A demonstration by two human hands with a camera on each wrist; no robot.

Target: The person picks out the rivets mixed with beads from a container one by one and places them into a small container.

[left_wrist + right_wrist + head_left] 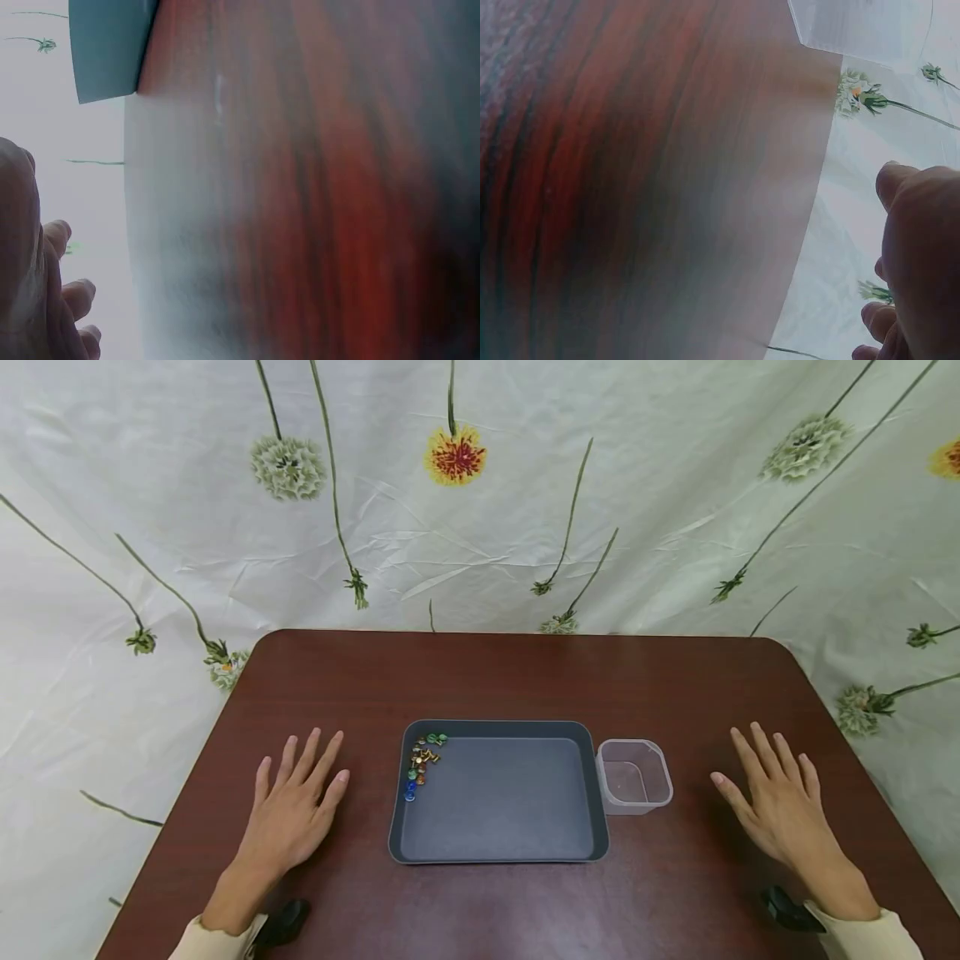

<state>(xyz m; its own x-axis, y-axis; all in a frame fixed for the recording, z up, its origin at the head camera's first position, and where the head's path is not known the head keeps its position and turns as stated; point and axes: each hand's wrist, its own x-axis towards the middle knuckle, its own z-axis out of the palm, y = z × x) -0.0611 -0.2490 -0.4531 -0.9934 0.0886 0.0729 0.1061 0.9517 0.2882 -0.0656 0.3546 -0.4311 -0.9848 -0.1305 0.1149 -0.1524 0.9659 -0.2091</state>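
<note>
My left hand (288, 818) rests palm down on the table, left of the tray, with its fingers spread and nothing held. On the other side my right hand (783, 814) lies the same way, to the right of the plastic container. A dark grey tray (502, 802) sits between them. Along its left side is a cluster of small shiny pieces: green ones (437, 738), gold ones (423, 757) and blue ones (410, 790); their exact kind is too small to tell. Touching or nearly touching the tray's right edge stands a clear plastic container (634, 807), with no lid on it.
The dark reddish-brown table (510, 910) has rounded far corners. Behind it hangs a white cloth (510, 527) printed with flowers. Black wrist devices (283, 922) sit at both sleeves. In the left wrist view the tray's side (112, 45) shows at the top.
</note>
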